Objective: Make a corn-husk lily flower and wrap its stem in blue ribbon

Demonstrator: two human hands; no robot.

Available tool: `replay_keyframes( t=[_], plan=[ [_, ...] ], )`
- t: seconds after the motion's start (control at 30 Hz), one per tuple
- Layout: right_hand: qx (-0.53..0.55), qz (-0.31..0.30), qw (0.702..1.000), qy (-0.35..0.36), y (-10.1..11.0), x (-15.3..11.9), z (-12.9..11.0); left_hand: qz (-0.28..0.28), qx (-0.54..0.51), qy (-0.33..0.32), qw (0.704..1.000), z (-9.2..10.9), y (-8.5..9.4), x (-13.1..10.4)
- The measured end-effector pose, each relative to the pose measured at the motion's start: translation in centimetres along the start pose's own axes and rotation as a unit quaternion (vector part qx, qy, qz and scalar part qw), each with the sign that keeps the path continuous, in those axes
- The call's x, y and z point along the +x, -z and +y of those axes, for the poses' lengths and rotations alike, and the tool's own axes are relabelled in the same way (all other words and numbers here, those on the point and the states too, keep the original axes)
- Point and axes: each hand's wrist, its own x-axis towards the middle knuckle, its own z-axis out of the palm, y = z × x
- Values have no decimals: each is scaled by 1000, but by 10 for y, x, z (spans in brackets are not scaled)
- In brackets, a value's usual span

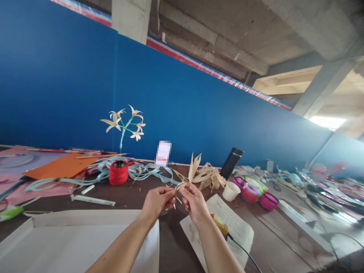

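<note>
Over the middle of the table, my left hand (159, 203) and my right hand (193, 201) meet, fingertips close together. Both are closed in a pinch on a small pale piece of dried corn husk (179, 185); its exact shape is partly hidden by the fingers. Thin ends hang below the fingertips. Just beyond them lies a bunch of dried corn husks (209, 176), with one pointed leaf standing up. Under my right forearm a yellow glue gun (222, 227) with a black cord rests on a printed sheet of paper (239, 223).
A white tray (36, 222) occupies the front left. Behind it are a red spool of thread (118, 173), light blue ribbon (148, 172), orange paper (61, 167) and a husk flower stem (122, 132). Rightward stand a white cup (231, 191), a black bottle (231, 163) and pink containers (269, 201).
</note>
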Motion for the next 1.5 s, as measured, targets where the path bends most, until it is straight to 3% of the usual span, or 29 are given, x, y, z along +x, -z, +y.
replay_keyframes(
  t=[0.73,1.5],
  plan=[
    [-39,-1,999,-1,0,-1,0,36,-22,18,999,6,-2,0],
    [-59,26,998,15,3,1,5,-22,19,-9,1000,2,-3,-1]
  ],
)
